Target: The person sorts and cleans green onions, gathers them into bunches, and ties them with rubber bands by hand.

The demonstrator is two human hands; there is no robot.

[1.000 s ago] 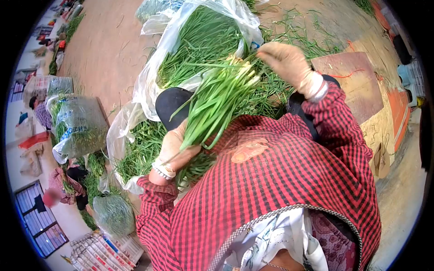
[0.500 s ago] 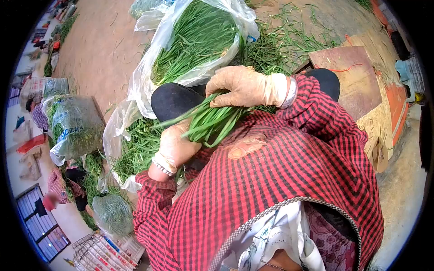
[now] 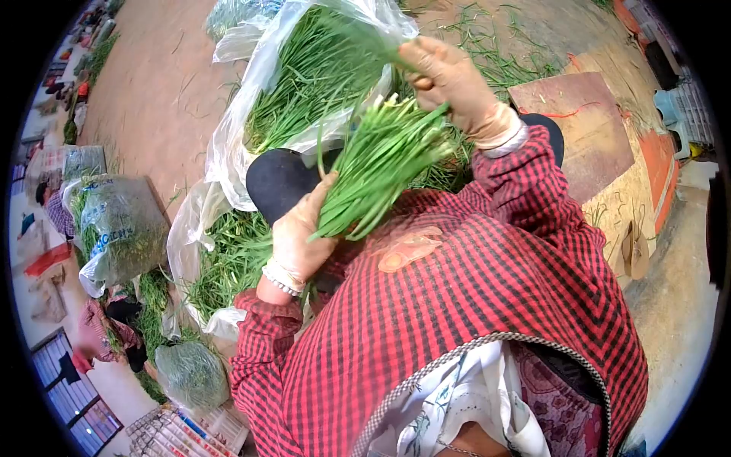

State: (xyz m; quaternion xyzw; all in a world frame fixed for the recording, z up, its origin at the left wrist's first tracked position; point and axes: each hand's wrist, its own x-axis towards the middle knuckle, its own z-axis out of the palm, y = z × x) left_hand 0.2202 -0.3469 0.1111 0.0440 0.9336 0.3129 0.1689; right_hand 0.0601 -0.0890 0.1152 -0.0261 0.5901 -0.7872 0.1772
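My gloved left hand [image 3: 301, 236] is wrapped round the lower end of a bunch of long green stalks [image 3: 381, 164], whose pale ends point up and right. Above those ends, my gloved right hand [image 3: 449, 80] pinches a few thin green stalks [image 3: 373, 42], blurred by motion. Beyond the bunch lies an open clear plastic bag [image 3: 236, 145] filled with green stalks [image 3: 316, 72]. A second bag [image 3: 183, 244] with loose greens [image 3: 228, 266] is beside my left wrist.
Loose greens [image 3: 502, 57] are scattered on the floor ahead. A brown board [image 3: 579, 129] lies to the right of my knee. Full bags [image 3: 126, 228] stand at the left, near a seated person [image 3: 103, 331]. Sandals [image 3: 634, 247] are at the right.
My right hand has gone from the bunch up and to the right, with a few stalks between its fingers. The pale ends, covered half a second ago, show again.
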